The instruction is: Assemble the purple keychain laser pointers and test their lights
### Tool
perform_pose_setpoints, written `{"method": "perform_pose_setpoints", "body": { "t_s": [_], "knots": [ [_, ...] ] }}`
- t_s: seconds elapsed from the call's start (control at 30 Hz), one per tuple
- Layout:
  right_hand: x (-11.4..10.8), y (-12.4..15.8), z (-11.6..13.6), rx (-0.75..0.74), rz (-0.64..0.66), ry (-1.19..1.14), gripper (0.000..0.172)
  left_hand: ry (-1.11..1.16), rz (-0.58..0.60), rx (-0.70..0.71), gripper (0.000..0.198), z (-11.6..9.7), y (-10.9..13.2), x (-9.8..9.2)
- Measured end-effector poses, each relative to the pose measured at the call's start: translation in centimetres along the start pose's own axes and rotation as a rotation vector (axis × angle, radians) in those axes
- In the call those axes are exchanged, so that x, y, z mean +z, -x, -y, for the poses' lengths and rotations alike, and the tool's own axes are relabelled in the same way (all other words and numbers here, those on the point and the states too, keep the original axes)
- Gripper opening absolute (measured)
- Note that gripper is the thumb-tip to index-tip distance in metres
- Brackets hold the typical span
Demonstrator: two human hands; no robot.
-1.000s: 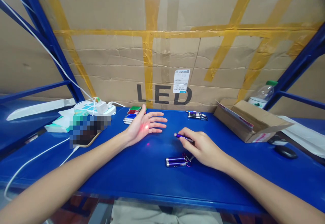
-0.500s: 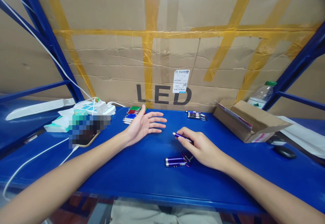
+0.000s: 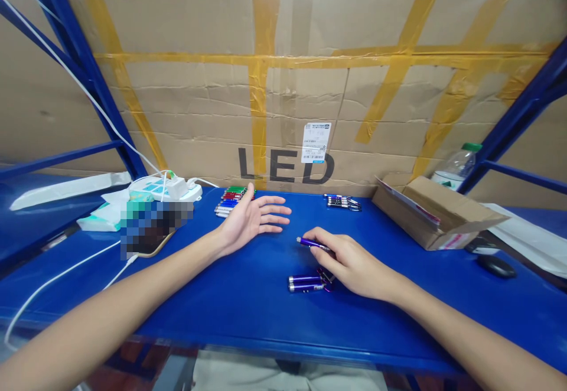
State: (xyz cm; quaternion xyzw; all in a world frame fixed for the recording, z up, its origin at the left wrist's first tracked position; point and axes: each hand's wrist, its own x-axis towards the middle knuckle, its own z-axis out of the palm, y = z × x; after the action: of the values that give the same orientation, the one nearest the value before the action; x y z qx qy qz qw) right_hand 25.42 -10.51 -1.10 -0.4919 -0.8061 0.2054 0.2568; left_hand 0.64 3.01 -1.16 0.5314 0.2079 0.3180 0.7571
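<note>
My right hand (image 3: 349,261) is closed round a small purple keychain flashlight (image 3: 312,243), its silver end pointing left. Just below that hand, two more purple flashlights (image 3: 305,284) lie side by side on the blue table, their clips partly hidden by my fingers. My left hand (image 3: 253,220) is open, palm facing right and fingers spread, holding nothing. Behind its thumb lies a row of flashlights in green, red, blue and silver (image 3: 230,201), partly covered by the hand. Another small group of blue and black ones (image 3: 342,202) rests at the back.
On the right stand an open cardboard box (image 3: 411,214), a bottle (image 3: 458,163) and a black computer mouse (image 3: 497,266). To the left lie a phone (image 3: 155,234), a tissue pack (image 3: 104,217) and a power strip (image 3: 190,191) with white cables. A large cardboard sheet (image 3: 199,101) closes off the back.
My right hand has shifted slightly down and left, and the held flashlight now lies more level with more of its purple body showing. The left hand has stayed put.
</note>
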Motion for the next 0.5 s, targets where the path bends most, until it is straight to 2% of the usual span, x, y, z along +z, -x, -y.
{"method": "perform_pose_setpoints", "body": {
  "t_s": [0.3,0.5],
  "knots": [
    [-0.09,-0.06,0.00,0.003,-0.050,0.029,0.031,0.012,0.006,0.002,0.085,-0.05,0.04,0.01],
    [0.07,-0.10,-0.07,0.026,-0.012,0.007,0.027,0.029,0.014,0.006,0.084,0.01,0.02,-0.14]
  ]
}}
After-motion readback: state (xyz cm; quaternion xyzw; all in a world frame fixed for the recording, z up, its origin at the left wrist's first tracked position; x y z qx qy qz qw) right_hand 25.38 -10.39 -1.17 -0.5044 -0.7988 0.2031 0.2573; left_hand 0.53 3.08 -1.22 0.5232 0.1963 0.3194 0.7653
